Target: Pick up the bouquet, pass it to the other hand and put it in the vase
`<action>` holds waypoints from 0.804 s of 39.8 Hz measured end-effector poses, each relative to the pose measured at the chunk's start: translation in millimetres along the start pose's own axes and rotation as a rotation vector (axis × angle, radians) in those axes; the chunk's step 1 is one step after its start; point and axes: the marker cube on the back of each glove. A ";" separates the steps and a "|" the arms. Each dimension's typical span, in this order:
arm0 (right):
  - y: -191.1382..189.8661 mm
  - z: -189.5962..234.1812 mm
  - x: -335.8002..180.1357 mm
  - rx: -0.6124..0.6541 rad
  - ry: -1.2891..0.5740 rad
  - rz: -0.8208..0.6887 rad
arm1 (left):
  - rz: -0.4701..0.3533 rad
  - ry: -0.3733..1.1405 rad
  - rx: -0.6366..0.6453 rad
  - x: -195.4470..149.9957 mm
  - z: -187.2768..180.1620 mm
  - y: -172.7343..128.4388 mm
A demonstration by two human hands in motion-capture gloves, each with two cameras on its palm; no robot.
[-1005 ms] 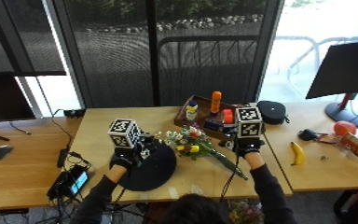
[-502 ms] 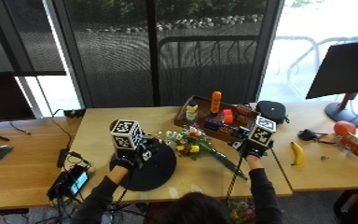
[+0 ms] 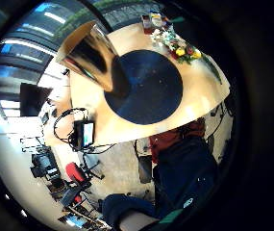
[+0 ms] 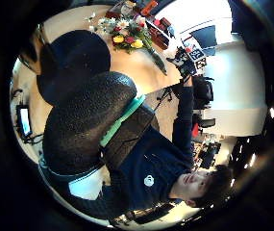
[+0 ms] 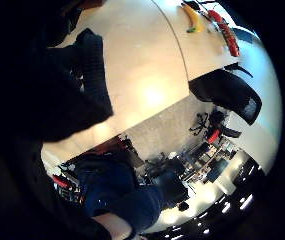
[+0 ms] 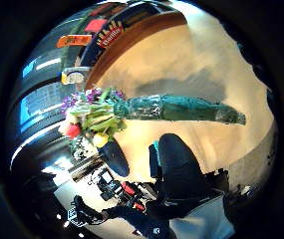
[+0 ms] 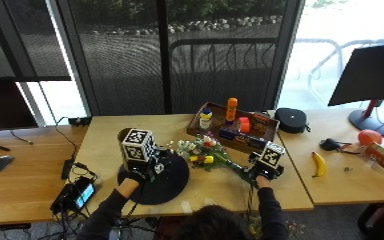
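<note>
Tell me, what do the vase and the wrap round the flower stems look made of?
The vase looks like polished metal or mirrored glass, since its side shows bright reflections. The bouquet stems sit in a green crinkled sleeve, probably plastic film or paper; its sheen suggests film.

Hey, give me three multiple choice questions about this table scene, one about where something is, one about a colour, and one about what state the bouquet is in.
1. Where does the bouquet lie?
A. on the table between the round black mat and the wooden tray
B. inside the wooden tray
C. on the floor

2. What colour is the tall bottle standing in the tray?
A. blue
B. orange
C. white

3. What state is the bouquet in?
A. standing in the vase
B. lifted above the table in both hands
C. lying flat on the table, stems toward the right hand

Answers: 1 A, the outside view shows the flowers on the wood beside the mat, in front of the tray. 2 B, the bottle is orange there. 3 C, the right thumb side palm view shows the wrapped stems lying along the tabletop.
</note>
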 end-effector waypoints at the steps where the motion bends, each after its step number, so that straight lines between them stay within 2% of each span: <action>1: -10.3 3.2 -0.5 0.035 0.006 -0.003 | 0.002 -0.002 0.001 -0.3 0.3 0.2; 3: -27.1 8.0 -0.8 0.106 0.017 -0.006 | 0.004 -0.005 0.000 -0.8 0.6 0.6; 5: -18.7 11.8 -0.8 0.091 0.025 0.000 | 0.001 -0.010 -0.007 -1.1 1.0 1.3; 7: -6.4 13.4 -0.5 0.129 0.035 0.015 | -0.007 -0.020 -0.022 -2.1 2.1 1.7; 11: -27.9 21.8 -1.0 0.247 0.048 0.027 | -0.018 -0.034 -0.042 -4.5 6.4 -1.0; 14: -27.7 23.9 -2.6 0.316 0.033 0.003 | -0.016 -0.037 -0.040 -3.7 5.8 -1.0; 23: -29.4 33.7 4.0 0.393 0.035 0.086 | -0.020 -0.051 -0.066 -3.2 7.0 0.5; 28: -25.6 39.5 8.8 0.362 0.037 0.155 | -0.019 -0.048 -0.068 -1.2 6.6 3.0; 32: -28.3 37.2 13.5 0.362 0.008 0.113 | -0.015 -0.054 -0.085 0.0 9.2 3.9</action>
